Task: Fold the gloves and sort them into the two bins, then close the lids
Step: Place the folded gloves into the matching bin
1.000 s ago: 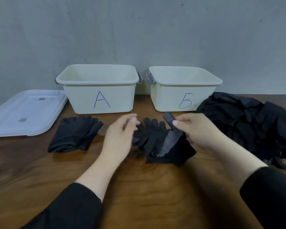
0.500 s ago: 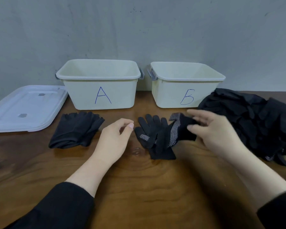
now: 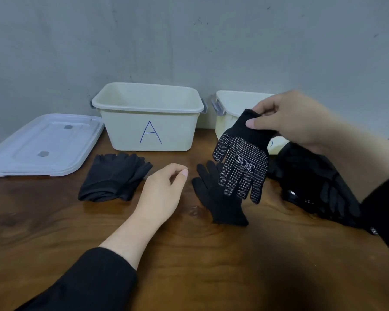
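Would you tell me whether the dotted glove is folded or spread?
Spread: the dotted glove hangs full length from the right hand.

Grey wall [image 3: 189,37] running across the back, carrying small dark specks and scuffs, brown wooden desk [image 3: 189,254] with swirling grain meeting its base, soft even light falling across both

The worktop [image 3: 189,254] is grained brown wood with a soft sheen. Bin A [image 3: 148,135] looks like smooth, matt cream plastic, the lid [image 3: 43,147] like glossier white plastic. The dotted glove [image 3: 240,167] is black knit cloth studded with pale grip dots; the folded gloves [image 3: 115,176] are plain matt cloth.
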{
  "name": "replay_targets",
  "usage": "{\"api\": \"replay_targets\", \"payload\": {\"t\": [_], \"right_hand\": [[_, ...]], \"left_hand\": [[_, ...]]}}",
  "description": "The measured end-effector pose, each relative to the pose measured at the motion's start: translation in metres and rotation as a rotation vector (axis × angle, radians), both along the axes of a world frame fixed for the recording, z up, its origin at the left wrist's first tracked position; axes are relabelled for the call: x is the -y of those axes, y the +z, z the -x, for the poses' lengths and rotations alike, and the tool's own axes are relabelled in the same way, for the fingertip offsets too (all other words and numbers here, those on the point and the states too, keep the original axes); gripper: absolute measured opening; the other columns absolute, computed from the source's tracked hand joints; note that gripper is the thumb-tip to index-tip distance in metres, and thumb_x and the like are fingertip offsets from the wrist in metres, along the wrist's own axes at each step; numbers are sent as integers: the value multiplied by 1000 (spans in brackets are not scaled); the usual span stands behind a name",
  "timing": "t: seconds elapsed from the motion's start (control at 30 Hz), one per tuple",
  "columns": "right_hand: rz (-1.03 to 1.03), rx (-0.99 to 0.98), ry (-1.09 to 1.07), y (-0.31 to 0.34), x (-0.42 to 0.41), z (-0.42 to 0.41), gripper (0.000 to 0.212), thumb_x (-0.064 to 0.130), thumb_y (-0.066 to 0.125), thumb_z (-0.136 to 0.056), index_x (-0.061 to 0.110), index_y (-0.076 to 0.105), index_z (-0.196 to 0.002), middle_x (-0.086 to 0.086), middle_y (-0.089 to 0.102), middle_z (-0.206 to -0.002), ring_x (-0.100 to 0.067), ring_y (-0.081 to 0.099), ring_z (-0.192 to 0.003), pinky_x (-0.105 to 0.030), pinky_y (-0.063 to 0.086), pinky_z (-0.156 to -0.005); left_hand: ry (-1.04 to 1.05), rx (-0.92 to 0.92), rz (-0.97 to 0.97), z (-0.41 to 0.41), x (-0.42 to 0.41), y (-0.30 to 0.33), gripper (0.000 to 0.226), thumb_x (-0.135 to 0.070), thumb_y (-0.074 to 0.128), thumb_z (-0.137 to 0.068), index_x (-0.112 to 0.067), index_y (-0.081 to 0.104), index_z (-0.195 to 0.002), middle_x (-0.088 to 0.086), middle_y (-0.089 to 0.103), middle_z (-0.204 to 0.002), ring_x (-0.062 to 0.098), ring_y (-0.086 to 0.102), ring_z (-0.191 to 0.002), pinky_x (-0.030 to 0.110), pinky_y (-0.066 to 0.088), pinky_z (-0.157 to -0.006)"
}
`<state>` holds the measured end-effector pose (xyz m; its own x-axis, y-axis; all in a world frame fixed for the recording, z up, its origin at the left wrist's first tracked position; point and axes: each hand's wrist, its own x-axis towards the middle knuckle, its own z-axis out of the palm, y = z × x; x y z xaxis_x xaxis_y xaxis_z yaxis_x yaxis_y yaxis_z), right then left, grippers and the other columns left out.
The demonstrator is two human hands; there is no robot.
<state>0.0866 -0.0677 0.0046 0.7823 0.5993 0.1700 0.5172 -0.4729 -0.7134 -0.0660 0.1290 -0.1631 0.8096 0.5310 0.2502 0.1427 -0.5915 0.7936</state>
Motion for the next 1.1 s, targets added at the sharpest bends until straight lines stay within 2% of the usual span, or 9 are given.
{"api": "replay_targets", "payload": {"t": [0.13, 0.27, 0.4, 0.47, 0.53, 0.7, 0.87, 1.0, 1.1], "right_hand": [[15, 265, -64, 12, -17, -10, 5, 24, 74, -91, 28, 72, -88, 6, 68, -80, -8, 57, -67, -16, 43, -59], [-167, 436, -38, 0, -17, 0, 9, 19, 70, -92, 27, 75, -95, 13, 67, -85, 5, 60, -76, -5, 40, -69], [4, 473, 168, -75, 1, 29, 9, 22, 72, -91, 26, 75, -98, 13, 68, -97, -3, 62, -93, -16, 45, -84], [182, 415, 322, -127, 19, 47, 18, 40, 72, -91, 29, 74, -106, 18, 65, -105, -3, 60, -102, -23, 45, -93], [257, 210, 345, -157, 35, 65, 32, 53, 63, -92, 34, 72, -116, 26, 59, -115, 0, 55, -116, -18, 40, -101], [-175, 183, -64, -168, 42, 56, 17, 36, 59, -97, 28, 73, -103, 19, 66, -107, -6, 62, -109, -16, 46, -92], [90, 161, -132, -179, 30, 47, 38, 37, 59, -100, 30, 60, -137, 22, 56, -131, 2, 51, -122, -3, 31, -92], [146, 171, -80, -181, 21, 49, 38, 35, 60, -100, 32, 60, -138, 24, 48, -146, 2, 45, -132, -5, 26, -97], [167, 178, -65, -183, 17, 49, 35, 33, 60, -101, 32, 62, -135, 24, 48, -147, 3, 44, -133, 4, 22, -90]], "left_hand": [[0, -16, 1, 0, 1, 1, 24, -38, 48, -103, -33, 65, -119, -19, 65, -104, 0, 58, -100, 9, 40, -78], [18, -16, -9, -1, 0, 2, 25, -37, 48, -103, -32, 66, -120, -20, 64, -105, 0, 58, -100, 11, 41, -80], [13, -7, -9, 0, 0, 1, 25, -37, 48, -103, -31, 66, -120, -16, 67, -108, 4, 60, -103, 17, 46, -84], [12, -22, -18, 0, 0, 1, 25, -37, 48, -103, -31, 66, -120, -16, 66, -108, 4, 59, -102, 17, 44, -83], [12, -47, -28, -1, 0, 1, 25, -36, 48, -103, -31, 66, -120, -16, 66, -108, 4, 58, -102, 19, 44, -84], [-37, -143, -152, -5, 6, -1, 26, -38, 49, -102, -31, 65, -121, -16, 65, -112, 4, 59, -105, 22, 46, -90], [-127, -234, -312, -7, 12, -4, 38, -49, 49, -99, -36, 56, -134, -14, 60, -123, 8, 52, -117, 40, 41, -107], [-130, -317, -404, -9, 14, -6, 48, -52, 42, -102, -39, 42, -148, -14, 49, -146, 12, 40, -136, 40, 26, -116], [-110, -319, -434, -13, 18, -9, 46, -49, 39, -103, -38, 43, -148, -15, 48, -146, 11, 40, -136, 39, 22, -117]]}}
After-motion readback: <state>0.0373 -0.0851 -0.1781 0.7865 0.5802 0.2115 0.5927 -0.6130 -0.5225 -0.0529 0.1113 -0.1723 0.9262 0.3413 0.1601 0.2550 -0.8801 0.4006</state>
